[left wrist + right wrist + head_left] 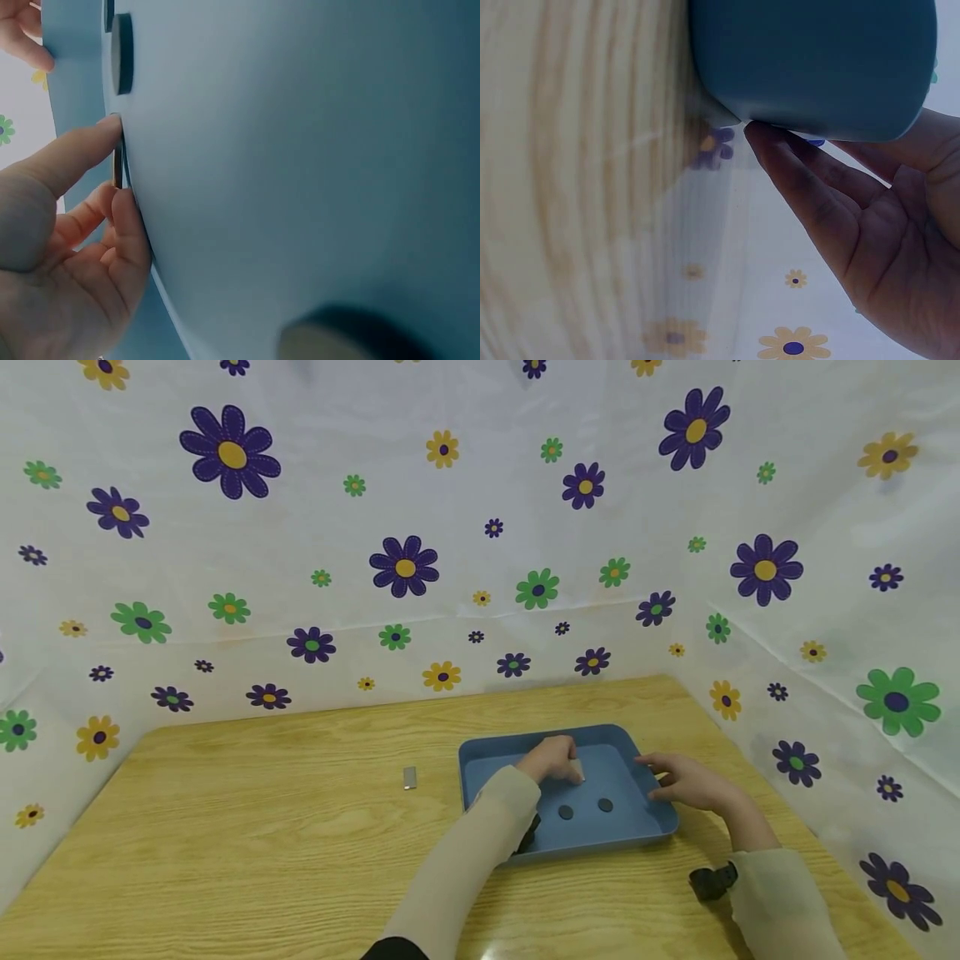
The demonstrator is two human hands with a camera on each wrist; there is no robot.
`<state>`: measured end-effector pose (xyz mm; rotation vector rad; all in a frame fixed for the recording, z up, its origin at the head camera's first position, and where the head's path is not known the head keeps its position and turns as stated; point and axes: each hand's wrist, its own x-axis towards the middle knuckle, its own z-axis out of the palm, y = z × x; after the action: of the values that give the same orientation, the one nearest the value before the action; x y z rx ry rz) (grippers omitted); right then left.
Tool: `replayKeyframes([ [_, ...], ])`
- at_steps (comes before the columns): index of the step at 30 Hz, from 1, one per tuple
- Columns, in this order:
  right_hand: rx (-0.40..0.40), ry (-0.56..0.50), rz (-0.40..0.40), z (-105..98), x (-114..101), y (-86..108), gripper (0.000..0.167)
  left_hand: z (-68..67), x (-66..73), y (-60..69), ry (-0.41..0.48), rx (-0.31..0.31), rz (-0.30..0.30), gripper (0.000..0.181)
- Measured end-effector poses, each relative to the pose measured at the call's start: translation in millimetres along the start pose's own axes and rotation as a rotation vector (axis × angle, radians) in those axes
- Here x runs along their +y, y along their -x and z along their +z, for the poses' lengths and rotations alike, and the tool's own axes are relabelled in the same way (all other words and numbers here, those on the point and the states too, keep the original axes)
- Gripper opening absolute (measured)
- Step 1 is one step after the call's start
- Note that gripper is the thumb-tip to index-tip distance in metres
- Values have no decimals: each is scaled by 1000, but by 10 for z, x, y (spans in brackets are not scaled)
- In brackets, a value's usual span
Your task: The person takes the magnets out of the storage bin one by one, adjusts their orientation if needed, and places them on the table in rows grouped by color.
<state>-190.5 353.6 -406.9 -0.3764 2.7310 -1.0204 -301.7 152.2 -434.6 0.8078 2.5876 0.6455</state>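
A shallow blue tray (551,843) lies on the table. Inside it my left hand (552,757) pinches a small, thin, pale flat piece (577,769) between thumb and fingers, close to the tray floor. The left wrist view shows this flat piece (118,166) edge-on. Two dark round discs (566,812) (605,805) lie nearer the tray's front. Another disc (322,341), blurred, shows low in the left wrist view. At the tray's right side my right hand (690,783) holds the rim, fingers against the outer wall (817,67).
A small grey rectangular piece (409,777) lies on the wooden table (262,827), left of the tray. White flowered cloth (480,510) hangs behind the table and along both sides. Dark wrist gear (711,882) sits by the right sleeve.
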Motion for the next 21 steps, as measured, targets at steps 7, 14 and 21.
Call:
replayKeyframes([
  [7,4,6,-1,-4,-21,11,51,2,21,37,1,3,31,31],
  [14,4,10,-2,-1,-25,7,50,-15,29,91,38,-1,32,33],
  [21,5,13,-2,6,-14,-1,50,-16,21,100,61,-8,38,32],
])
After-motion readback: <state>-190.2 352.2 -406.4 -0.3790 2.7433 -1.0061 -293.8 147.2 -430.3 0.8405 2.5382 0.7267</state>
